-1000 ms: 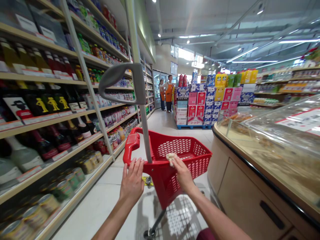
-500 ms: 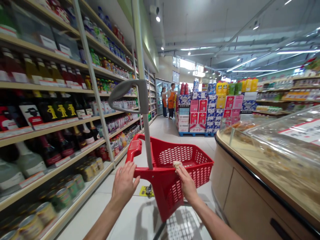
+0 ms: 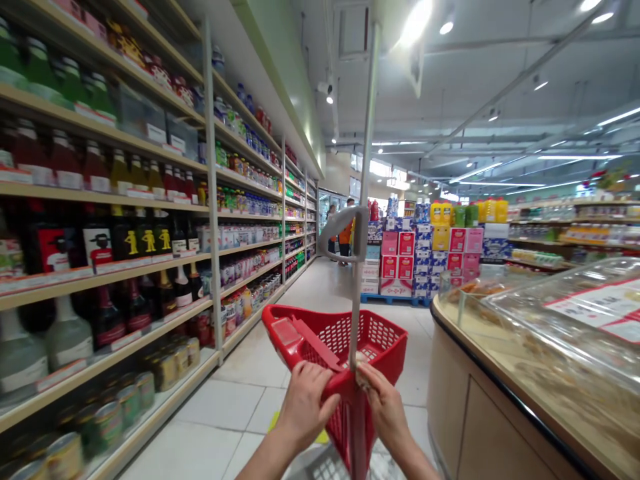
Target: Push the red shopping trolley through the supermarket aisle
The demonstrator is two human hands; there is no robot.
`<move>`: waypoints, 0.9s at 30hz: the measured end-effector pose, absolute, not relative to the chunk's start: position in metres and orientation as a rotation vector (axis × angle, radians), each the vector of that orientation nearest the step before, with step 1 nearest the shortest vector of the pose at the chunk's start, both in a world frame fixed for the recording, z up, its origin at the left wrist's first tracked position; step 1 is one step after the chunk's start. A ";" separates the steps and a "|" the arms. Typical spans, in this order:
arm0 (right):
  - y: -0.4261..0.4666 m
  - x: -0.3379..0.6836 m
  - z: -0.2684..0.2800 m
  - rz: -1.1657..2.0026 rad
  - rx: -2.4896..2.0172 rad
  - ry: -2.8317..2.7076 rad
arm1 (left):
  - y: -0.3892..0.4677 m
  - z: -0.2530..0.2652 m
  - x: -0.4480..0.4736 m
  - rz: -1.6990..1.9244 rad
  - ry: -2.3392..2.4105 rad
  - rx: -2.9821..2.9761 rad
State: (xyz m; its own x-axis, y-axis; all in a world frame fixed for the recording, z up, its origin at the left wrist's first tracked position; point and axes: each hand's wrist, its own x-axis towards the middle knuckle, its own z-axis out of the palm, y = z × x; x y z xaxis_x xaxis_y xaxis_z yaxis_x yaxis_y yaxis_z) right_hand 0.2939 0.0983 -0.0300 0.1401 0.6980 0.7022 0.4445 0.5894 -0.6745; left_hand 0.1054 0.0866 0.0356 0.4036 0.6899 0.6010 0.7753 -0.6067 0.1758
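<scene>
A red plastic rolling shopping basket (image 3: 397,353) with perforated walls stands in front of me, turned cornerwise. A metal pole (image 3: 368,133) rises from its near corner and carries a grey looped handle (image 3: 361,233). My left hand (image 3: 310,403) is closed over the near rim, left of the pole, its fingers curled across the edge. In my right hand (image 3: 384,400) a crumpled whitish cloth (image 3: 362,377) is pinched against the rim, right beside the pole's base. The fingertips under the cloth are partly hidden.
Shelves of bottles and cans (image 3: 115,200) line the left. A wooden counter (image 3: 450,373) with clear plastic lids (image 3: 575,300) curves along the right. Ahead stand stacked drink cartons (image 3: 397,257) on a blue pallet, with two people (image 3: 345,233) beyond. Pale tiled floor (image 3: 240,403) runs between.
The basket has turned, its pole shifting right in view. My left hand has moved right along with the rim. My right hand and cloth have come from the side rim to the pole.
</scene>
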 end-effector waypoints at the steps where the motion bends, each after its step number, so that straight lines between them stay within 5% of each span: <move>1: 0.094 0.304 -0.027 0.256 -1.026 -1.467 | 0.092 0.037 0.105 -0.992 -1.334 -2.539; 17: 0.071 0.362 0.039 0.006 -1.619 -1.524 | 0.106 0.040 0.126 -0.849 -1.561 -2.403; 23: 0.074 0.310 0.037 -0.133 -1.142 -1.740 | 0.112 0.030 0.134 -0.896 -1.472 -2.338; 27: 0.077 0.332 0.029 -0.144 -1.283 -1.622 | 0.115 0.026 0.131 -0.941 -1.436 -2.336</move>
State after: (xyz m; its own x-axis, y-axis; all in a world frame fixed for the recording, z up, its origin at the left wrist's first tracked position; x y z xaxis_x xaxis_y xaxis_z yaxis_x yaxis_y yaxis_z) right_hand 0.3323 0.0772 0.0289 0.0862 0.6561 0.7497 0.7781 0.4257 -0.4620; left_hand 0.1309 0.1145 0.0258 0.3086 0.7089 0.6342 0.8644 -0.4872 0.1240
